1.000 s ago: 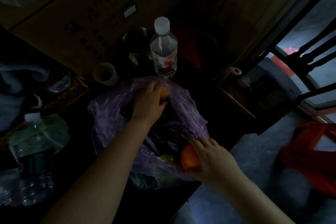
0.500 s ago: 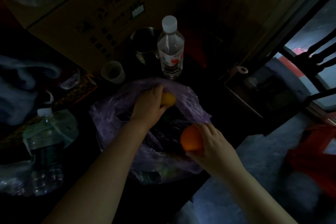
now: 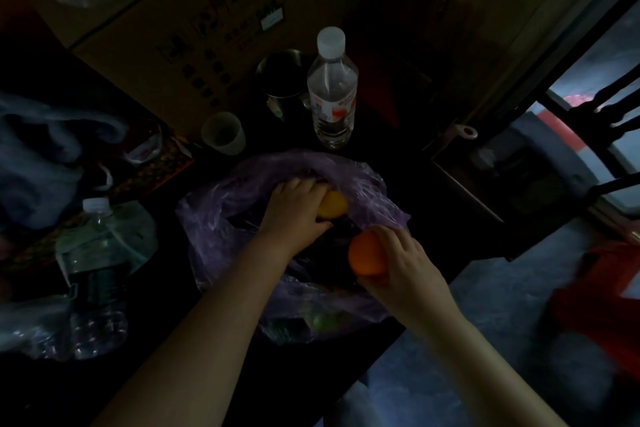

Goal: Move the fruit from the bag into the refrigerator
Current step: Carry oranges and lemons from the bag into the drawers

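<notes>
Near the right edge of the dark table (image 3: 440,229), the purple plastic bag (image 3: 214,236) lies open, and the left hand (image 3: 294,208) reaches into its mouth with fingers curled around a yellow fruit (image 3: 335,205). At the bag's right rim, the right hand (image 3: 405,263) grips an orange (image 3: 366,253), just apart from the yellow fruit. Toward the far edge, a water bottle (image 3: 332,90) stands upright behind the bag.
</notes>
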Action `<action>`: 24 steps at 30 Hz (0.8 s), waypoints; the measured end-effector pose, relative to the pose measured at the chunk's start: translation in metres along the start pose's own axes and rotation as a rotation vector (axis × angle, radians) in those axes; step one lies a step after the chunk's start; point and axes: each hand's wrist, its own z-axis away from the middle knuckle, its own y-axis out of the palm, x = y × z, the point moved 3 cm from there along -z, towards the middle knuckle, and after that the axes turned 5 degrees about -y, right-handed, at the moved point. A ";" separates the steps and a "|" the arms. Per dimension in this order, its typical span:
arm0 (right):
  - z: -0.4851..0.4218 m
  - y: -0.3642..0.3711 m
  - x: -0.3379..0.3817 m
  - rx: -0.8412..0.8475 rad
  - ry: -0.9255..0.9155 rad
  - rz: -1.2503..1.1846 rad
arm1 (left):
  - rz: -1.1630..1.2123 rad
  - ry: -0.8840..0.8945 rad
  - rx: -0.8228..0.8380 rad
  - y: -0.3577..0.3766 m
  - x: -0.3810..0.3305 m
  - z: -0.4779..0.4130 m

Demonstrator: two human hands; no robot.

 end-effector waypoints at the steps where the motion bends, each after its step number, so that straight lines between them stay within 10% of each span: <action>1: 0.000 0.000 0.000 -0.003 -0.001 -0.001 | -0.027 -0.004 0.008 0.001 -0.002 -0.001; 24: 0.044 -0.033 0.078 -0.270 -0.050 0.007 | 0.270 -0.034 -0.117 -0.082 0.009 0.115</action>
